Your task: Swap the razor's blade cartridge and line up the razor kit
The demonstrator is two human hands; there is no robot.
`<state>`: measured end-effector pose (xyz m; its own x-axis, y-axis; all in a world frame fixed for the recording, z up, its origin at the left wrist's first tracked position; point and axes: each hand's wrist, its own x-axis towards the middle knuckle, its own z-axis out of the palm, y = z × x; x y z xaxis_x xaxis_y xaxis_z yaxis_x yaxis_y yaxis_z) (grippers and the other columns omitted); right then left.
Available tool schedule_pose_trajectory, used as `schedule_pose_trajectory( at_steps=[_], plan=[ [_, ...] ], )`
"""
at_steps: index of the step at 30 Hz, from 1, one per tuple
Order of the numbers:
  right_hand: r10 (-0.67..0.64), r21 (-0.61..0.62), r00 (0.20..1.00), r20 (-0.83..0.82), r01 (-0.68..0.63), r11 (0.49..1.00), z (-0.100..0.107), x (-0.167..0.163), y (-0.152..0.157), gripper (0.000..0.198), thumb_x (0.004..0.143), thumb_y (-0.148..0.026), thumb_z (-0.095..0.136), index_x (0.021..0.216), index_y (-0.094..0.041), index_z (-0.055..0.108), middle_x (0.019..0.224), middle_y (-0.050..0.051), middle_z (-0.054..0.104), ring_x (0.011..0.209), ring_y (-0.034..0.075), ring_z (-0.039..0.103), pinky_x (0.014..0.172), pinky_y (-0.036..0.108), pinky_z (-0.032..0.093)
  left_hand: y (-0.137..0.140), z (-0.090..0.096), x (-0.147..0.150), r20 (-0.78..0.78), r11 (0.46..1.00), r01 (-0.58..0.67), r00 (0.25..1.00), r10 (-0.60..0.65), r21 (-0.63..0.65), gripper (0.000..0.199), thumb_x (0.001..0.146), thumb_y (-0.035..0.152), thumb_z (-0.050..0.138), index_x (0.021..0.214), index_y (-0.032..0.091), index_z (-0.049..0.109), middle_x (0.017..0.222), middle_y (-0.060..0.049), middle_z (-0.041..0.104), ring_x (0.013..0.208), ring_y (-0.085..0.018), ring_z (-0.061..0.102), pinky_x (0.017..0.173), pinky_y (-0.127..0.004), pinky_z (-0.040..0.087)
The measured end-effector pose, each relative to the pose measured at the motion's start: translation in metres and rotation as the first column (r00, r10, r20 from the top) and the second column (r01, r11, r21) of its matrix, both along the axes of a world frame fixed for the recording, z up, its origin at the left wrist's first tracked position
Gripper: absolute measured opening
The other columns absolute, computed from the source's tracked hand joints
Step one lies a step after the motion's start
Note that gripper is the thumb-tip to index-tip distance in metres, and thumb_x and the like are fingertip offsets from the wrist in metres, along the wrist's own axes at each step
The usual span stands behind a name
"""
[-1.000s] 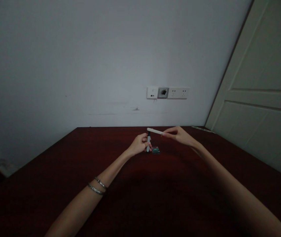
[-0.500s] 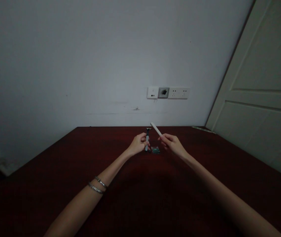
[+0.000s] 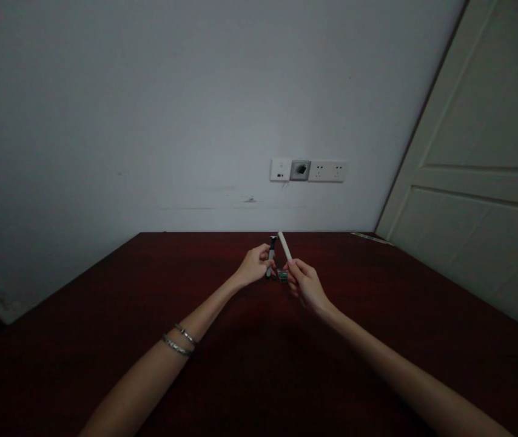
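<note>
My left hand (image 3: 253, 267) is closed on the handle of a razor (image 3: 270, 255), grey with black parts. It is held upright, its T-shaped head at the top. Pinched in my right hand (image 3: 308, 286) is a slim white stick (image 3: 285, 246), slanting up to the left; its kind does not show. The tip of the stick appears close beside the razor's head, and I cannot tell whether they touch. Between my hands a small clear case (image 3: 282, 276) with something green in it lies on the table, partly covered by my right fingers.
The dark red-brown table (image 3: 186, 291) reaches back to a pale wall (image 3: 186, 121). Sockets and switches (image 3: 309, 170) are set in that wall. A panelled door (image 3: 477, 164) stands at the right, and a thin pale strip (image 3: 372, 238) lies at the back right edge.
My right hand has moved left and slightly down, bringing the white stick closer to the razor and more upright. It now covers part of the clear case. My left hand has hardly moved.
</note>
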<state>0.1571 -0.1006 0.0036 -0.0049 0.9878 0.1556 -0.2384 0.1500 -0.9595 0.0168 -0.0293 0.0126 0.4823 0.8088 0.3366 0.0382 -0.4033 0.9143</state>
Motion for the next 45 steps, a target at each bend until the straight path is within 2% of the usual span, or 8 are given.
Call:
schedule_pose_trajectory(
  at_steps=[7,13,19,25,28,31,36,45],
  plan=[
    [-0.025,0.003,0.996,-0.083,0.026,1.000,0.000,-0.008,-0.007,0.036,0.067,-0.052,0.061,0.070,-0.019,0.047,0.044,-0.011,0.031,0.032,0.001,0.019,0.030,0.015,0.012,0.002,-0.002,-0.002,0.004,1.000,-0.008,1.000,0.008,0.024,0.015,0.069,0.003,0.050,0.080,0.013,0.049,0.064,0.002,0.057,0.052,-0.008,0.058,0.051,-0.018,0.046],
    [0.016,-0.014,1.000,-0.008,-0.017,1.000,-0.008,-0.017,-0.008,0.035,0.071,-0.053,0.057,0.072,-0.019,0.048,0.044,-0.012,0.029,0.032,0.001,0.017,0.030,0.015,0.012,0.001,0.002,-0.002,0.008,0.999,-0.028,1.000,0.027,0.021,0.020,0.068,0.001,0.047,0.085,0.013,0.050,0.066,0.001,0.058,0.053,-0.009,0.058,0.050,-0.018,0.046],
    [0.006,0.047,0.999,-0.050,-0.004,0.999,-0.001,-0.022,-0.006,0.034,0.072,-0.052,0.057,0.071,-0.019,0.047,0.045,-0.011,0.029,0.033,0.002,0.017,0.030,0.015,0.012,0.001,0.001,-0.001,-0.022,0.992,-0.032,0.999,0.035,0.121,0.021,0.066,0.001,0.049,0.083,0.013,0.053,0.070,0.001,0.058,0.060,-0.009,0.058,0.052,-0.017,0.044],
    [-0.014,0.068,0.984,0.180,0.002,0.998,-0.011,-0.013,-0.009,0.033,0.077,-0.052,0.049,0.073,-0.018,0.051,0.046,-0.009,0.031,0.035,0.005,0.023,0.033,0.019,0.017,0.006,0.004,-0.007,-0.025,0.996,-0.056,0.998,0.058,0.070,0.017,0.067,0.001,0.048,0.079,0.014,0.049,0.062,0.003,0.055,0.052,-0.008,0.057,0.048,-0.016,0.045],
    [-0.212,0.300,0.911,0.354,0.104,0.948,0.004,0.006,0.001,0.033,0.080,-0.046,0.048,0.070,-0.016,0.056,0.052,-0.004,0.041,0.045,0.008,0.036,0.042,0.021,0.027,0.008,0.005,-0.010,-0.078,0.999,-0.010,0.997,0.007,-0.039,0.015,0.069,0.003,0.050,0.081,0.013,0.048,0.063,0.001,0.057,0.049,-0.009,0.058,0.046,-0.019,0.047],
    [-0.336,0.454,0.775,0.536,0.071,0.888,0.025,0.025,0.017,0.032,0.080,-0.043,0.047,0.068,-0.016,0.059,0.058,-0.001,0.050,0.055,0.011,0.043,0.052,0.023,0.032,0.007,0.006,-0.012,-0.131,0.989,0.008,0.991,-0.027,-0.147,0.016,0.071,0.004,0.050,0.084,0.013,0.047,0.064,0.000,0.058,0.047,-0.011,0.060,0.044,-0.019,0.046],
    [-0.323,0.461,0.620,0.715,-0.070,0.885,0.035,0.042,0.032,0.033,0.082,-0.041,0.044,0.069,-0.016,0.061,0.062,0.000,0.056,0.060,0.013,0.047,0.057,0.024,0.033,0.002,0.010,-0.011,-0.132,0.982,0.035,0.989,-0.060,-0.187,0.016,0.073,0.006,0.049,0.087,0.014,0.047,0.066,-0.001,0.058,0.050,-0.014,0.063,0.042,-0.019,0.047],
    [-0.354,0.454,0.626,0.695,0.000,0.891,0.027,0.064,0.031,0.032,0.079,-0.042,0.048,0.069,-0.017,0.065,0.064,0.001,0.061,0.063,0.017,0.051,0.060,0.027,0.035,0.003,0.016,-0.020,-0.090,0.984,0.011,0.996,-0.027,-0.177,0.014,0.073,0.008,0.052,0.085,0.013,0.048,0.065,-0.001,0.058,0.051,-0.013,0.062,0.043,-0.019,0.047]
  ],
)
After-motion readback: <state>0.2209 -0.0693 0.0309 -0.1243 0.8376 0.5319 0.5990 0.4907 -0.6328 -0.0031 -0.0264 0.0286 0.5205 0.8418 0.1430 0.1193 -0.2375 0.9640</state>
